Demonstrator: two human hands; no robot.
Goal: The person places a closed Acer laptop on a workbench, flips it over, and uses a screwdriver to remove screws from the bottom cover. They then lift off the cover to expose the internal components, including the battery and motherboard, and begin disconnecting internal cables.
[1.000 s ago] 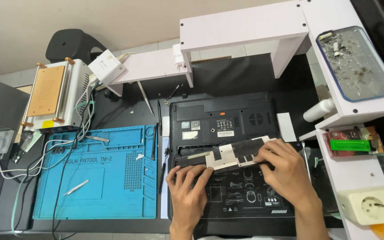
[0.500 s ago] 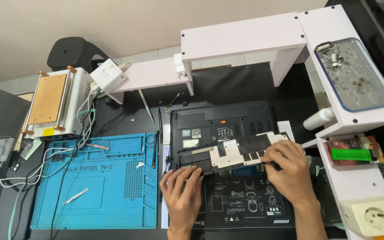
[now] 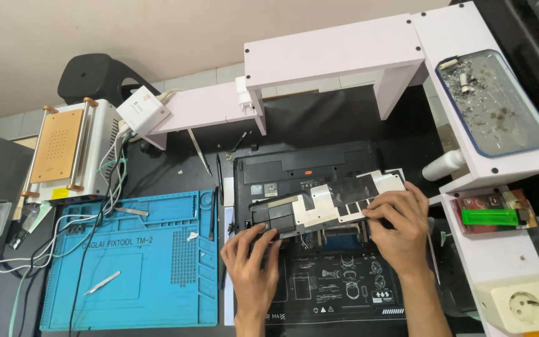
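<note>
Keyboard panel [image 3: 329,206] lifted at a tilt over the open laptop base [image 3: 307,171] on the tabletop. Left hand [image 3: 251,256] pinches its near-left corner, right hand [image 3: 400,221] grips the right edge. Blue mat [image 3: 138,262] just left. Looks mid-removal; lift evenly, watch for a ribbon cable.

I see my left hand [image 3: 252,257] and right hand [image 3: 399,226] on a cover panel [image 3: 325,203] of matt black plastic backed with dull silvery metal foil. The laptop [image 3: 307,167] beneath looks like matt black plastic. The blue mat [image 3: 138,262] looks like smooth rubber. The shelf [image 3: 338,53] is painted white and smooth. The tweezers [image 3: 102,283] are bare metal.
</note>
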